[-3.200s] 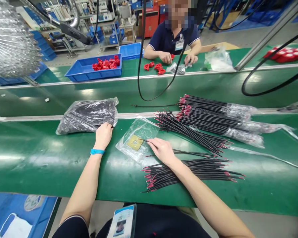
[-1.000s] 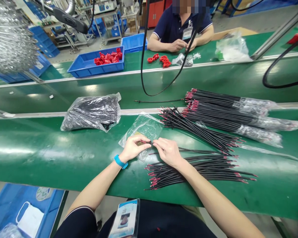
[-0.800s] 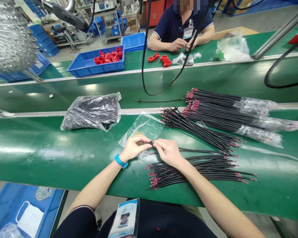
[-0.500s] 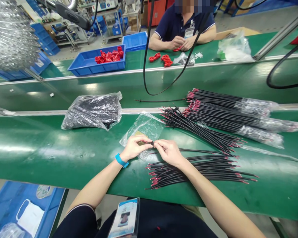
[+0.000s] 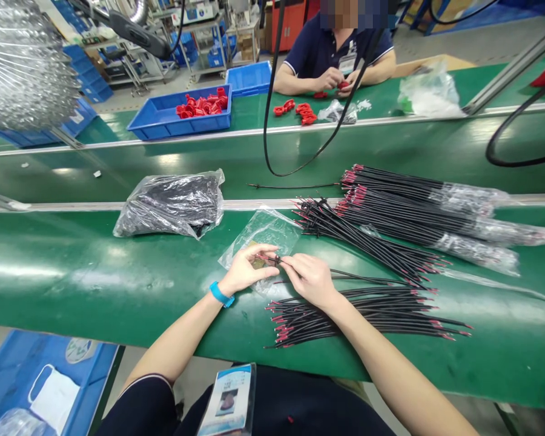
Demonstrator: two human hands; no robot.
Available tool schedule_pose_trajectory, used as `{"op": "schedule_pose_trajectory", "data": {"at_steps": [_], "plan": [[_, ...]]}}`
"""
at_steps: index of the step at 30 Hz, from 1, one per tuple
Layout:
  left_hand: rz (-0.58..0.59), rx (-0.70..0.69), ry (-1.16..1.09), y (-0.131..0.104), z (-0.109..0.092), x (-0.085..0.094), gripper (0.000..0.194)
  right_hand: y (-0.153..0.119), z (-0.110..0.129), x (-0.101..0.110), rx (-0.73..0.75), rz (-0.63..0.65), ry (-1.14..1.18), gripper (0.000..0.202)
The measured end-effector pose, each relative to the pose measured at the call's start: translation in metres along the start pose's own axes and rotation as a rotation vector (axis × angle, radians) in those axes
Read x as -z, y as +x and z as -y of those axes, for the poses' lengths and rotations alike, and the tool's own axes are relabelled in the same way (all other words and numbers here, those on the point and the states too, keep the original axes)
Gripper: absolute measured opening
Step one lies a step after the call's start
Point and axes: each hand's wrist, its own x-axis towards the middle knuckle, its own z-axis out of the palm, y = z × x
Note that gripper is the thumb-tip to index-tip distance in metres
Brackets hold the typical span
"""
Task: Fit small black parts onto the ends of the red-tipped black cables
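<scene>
My right hand [image 5: 309,280] is closed in a pinch on a black cable [image 5: 333,272] near its end. Red wire tips and a small black piece stick out of that pinch toward my left hand [image 5: 249,270]. The left thumb and fingers stand apart around this end, and whether they touch it I cannot tell. Beneath the hands lies a clear plastic bag [image 5: 279,225] with something yellowish in it. Loose black cables with red ends [image 5: 358,312] are spread below my right forearm. Behind, a pile of cables with black pieces at their ends [image 5: 354,236] lies at a slant.
Bagged cable bundles [image 5: 399,209] lie at the right. A plastic bag of black parts [image 5: 170,203] is at the left. Across the bench, a person [image 5: 340,60] handles red parts beside a blue tray [image 5: 163,128]. A black cable loop [image 5: 266,139] hangs in front.
My left thumb and fingers have parted from the cable end, which now shows between them. My right hand keeps its pinch. The person opposite has moved the hands on the red parts.
</scene>
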Motion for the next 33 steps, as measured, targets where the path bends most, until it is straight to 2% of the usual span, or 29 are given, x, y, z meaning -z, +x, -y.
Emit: {"op": "schedule_pose_trajectory", "data": {"at_steps": [3,8,11,13,16,17,19,21,22,25,27,30,33], "plan": [[0.018,-0.012,-0.029,0.0,0.001,0.001,0.054,0.0,-0.001,0.0,0.018,0.0,-0.038,0.016],[-0.023,-0.023,-0.002,0.0,-0.001,-0.002,0.043,-0.001,-0.001,0.0,0.049,-0.006,-0.071,0.015],[-0.019,-0.073,0.059,0.004,-0.009,0.005,0.044,0.001,-0.006,0.007,0.098,-0.023,-0.164,0.017],[-0.107,-0.152,0.224,0.008,-0.016,0.023,0.039,0.005,-0.015,0.015,0.095,-0.055,-0.252,0.02],[-0.429,-0.225,0.656,0.011,-0.021,0.067,0.025,0.012,-0.03,0.029,-0.042,-0.066,-0.378,0.025],[-0.525,-0.198,0.826,0.01,-0.019,0.084,0.023,0.014,-0.034,0.033,-0.107,-0.065,-0.417,0.025],[-0.61,-0.063,1.177,0.008,-0.011,0.115,0.025,0.015,-0.038,0.04,-0.218,-0.059,-0.456,0.021],[-0.619,0.068,1.403,0.006,0.0,0.136,0.028,0.014,-0.035,0.045,-0.28,0.024,-0.376,0.016],[-0.605,0.104,1.482,0.006,0.006,0.141,0.029,0.014,-0.032,0.047,-0.291,0.122,-0.289,0.014],[-0.554,0.149,1.615,0.005,0.014,0.145,0.033,0.012,-0.02,0.049,-0.308,0.52,-0.015,0.015],[-0.543,0.161,1.637,0.005,0.014,0.141,0.034,0.011,-0.015,0.047,-0.33,0.692,0.057,0.018],[-0.555,0.181,1.629,0.005,0.011,0.137,0.035,0.01,-0.011,0.043,-0.32,0.747,0.084,0.014],[-0.546,0.211,1.632,0.006,0.01,0.137,0.033,0.01,-0.01,0.037,-0.314,0.671,0.131,0.015]]}}
